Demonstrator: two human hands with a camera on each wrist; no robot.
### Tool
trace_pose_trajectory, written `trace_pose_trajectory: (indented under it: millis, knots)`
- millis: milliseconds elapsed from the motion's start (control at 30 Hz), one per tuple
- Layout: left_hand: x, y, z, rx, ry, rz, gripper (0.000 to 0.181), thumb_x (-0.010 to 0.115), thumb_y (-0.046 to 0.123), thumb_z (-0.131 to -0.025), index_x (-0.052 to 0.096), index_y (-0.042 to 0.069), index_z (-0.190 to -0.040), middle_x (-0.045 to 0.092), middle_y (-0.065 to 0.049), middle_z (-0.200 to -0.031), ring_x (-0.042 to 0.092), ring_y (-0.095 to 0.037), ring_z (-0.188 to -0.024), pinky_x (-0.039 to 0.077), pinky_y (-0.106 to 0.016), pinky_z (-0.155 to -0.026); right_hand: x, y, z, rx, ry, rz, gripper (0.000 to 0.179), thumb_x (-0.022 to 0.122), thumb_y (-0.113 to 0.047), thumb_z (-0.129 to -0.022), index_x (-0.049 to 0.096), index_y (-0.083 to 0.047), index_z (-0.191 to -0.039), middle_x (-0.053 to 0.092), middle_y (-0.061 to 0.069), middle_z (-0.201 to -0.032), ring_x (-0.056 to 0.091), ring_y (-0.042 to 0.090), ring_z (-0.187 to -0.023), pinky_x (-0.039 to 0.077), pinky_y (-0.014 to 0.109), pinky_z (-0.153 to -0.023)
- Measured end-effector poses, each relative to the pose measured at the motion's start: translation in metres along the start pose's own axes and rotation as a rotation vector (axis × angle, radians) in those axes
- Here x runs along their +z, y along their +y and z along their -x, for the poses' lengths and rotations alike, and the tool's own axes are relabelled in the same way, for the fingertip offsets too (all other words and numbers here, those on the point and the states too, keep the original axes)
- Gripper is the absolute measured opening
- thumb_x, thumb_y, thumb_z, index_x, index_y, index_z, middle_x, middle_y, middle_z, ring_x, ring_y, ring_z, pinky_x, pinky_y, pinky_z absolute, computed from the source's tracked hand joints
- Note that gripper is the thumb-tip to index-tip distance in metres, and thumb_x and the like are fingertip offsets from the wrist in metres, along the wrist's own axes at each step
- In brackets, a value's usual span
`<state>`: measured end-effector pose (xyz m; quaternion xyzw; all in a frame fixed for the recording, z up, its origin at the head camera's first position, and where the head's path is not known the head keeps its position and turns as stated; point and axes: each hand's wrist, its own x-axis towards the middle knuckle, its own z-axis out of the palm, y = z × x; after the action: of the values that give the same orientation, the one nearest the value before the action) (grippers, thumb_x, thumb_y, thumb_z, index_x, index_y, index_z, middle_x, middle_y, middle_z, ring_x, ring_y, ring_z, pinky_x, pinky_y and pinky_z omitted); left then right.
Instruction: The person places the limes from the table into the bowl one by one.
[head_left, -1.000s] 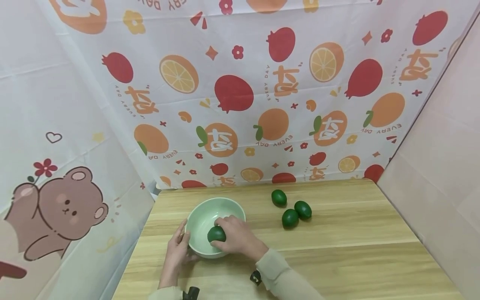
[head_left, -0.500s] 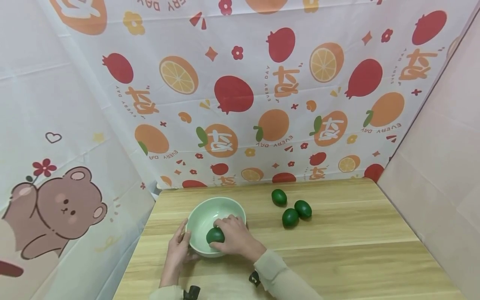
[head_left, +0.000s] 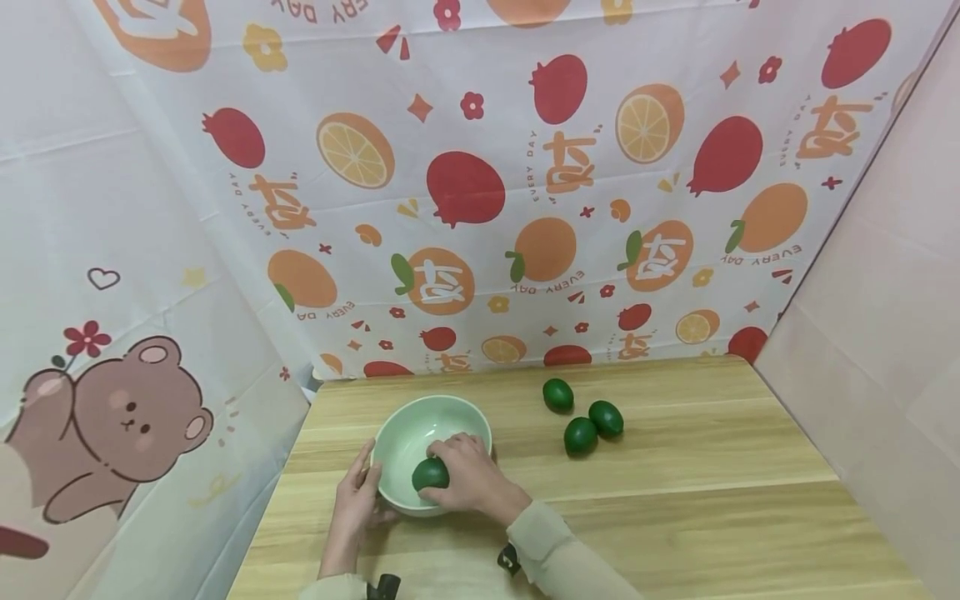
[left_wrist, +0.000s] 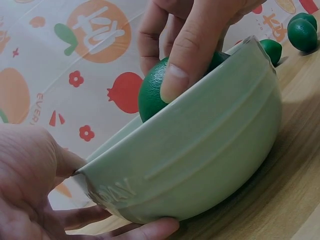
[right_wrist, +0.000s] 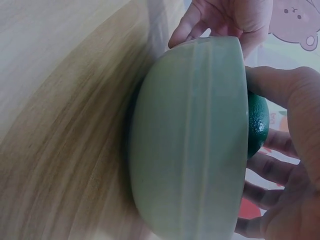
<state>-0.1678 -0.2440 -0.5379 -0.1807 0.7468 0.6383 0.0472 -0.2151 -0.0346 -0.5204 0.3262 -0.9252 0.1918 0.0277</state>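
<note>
A pale green bowl (head_left: 397, 446) stands on the wooden table at the left. My left hand (head_left: 356, 500) holds its left side, thumb at the rim and fingers lower on the outer wall, as the left wrist view shows. Inside the bowl, my right hand (head_left: 474, 477) grips a dark green lime (head_left: 428, 473) between thumb and fingers. The lime (left_wrist: 151, 97) rises above the rim in the left wrist view. From the right wrist, the bowl's wall (right_wrist: 190, 140) hides its lower part.
Three more limes lie right of the bowl: a rear one (head_left: 558, 395), a front one (head_left: 581, 436) and one (head_left: 606, 419) beside it. Behind the wooden table (head_left: 690, 467) hangs a fruit-print cloth (head_left: 510, 275); pale sheets flank both sides.
My right hand and the lime in it have shifted very slightly left inside the bowl. The left hand, the bowl and the other limes stay in place.
</note>
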Motion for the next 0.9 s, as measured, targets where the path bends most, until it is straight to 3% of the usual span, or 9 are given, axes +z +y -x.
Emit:
trace_pose_trajectory:
  millis: [300,500,900]
  knots:
    - [-0.0005,-0.0001,0.0001,0.002,0.002,0.004,0.058,0.034,0.039,-0.111,0.010,0.035,-0.164,0.024,-0.032,-0.162,0.041,-0.056,-0.141,0.070,-0.045,-0.087,0.0035,0.0042,-0.0024,-0.023,-0.004,-0.048,0.053,0.077,-0.053,-0.085,0.065,-0.020,-0.125,0.073,-0.006,-0.113,0.062,0.006,-0.103,0.053,0.020,-0.090]
    - [0.0001,-0.0007,-0.0021,-0.005,-0.006,0.020,0.058,0.034,0.039,-0.111,0.010,0.037,-0.163,0.022,-0.032,-0.163,0.041,-0.057,-0.141,0.070,-0.046,-0.086,0.0057,0.0069,-0.0025,-0.021,-0.003,-0.061,0.052,0.079,-0.050,-0.084,0.065,-0.019,-0.124,0.073,-0.005,-0.112,0.061,0.004,-0.100,0.052,0.015,-0.085]
    - [0.0000,-0.0009,-0.0025,0.000,-0.008,0.018,0.057,0.033,0.039,-0.111,0.009,0.038,-0.163,0.020,-0.030,-0.165,0.040,-0.057,-0.142,0.070,-0.044,-0.086,0.0044,0.0050,-0.0003,0.020,-0.037,-0.023,0.050,0.077,-0.050,-0.085,0.067,-0.023,-0.127,0.069,-0.002,-0.116,0.057,0.009,-0.106,0.054,0.022,-0.089]
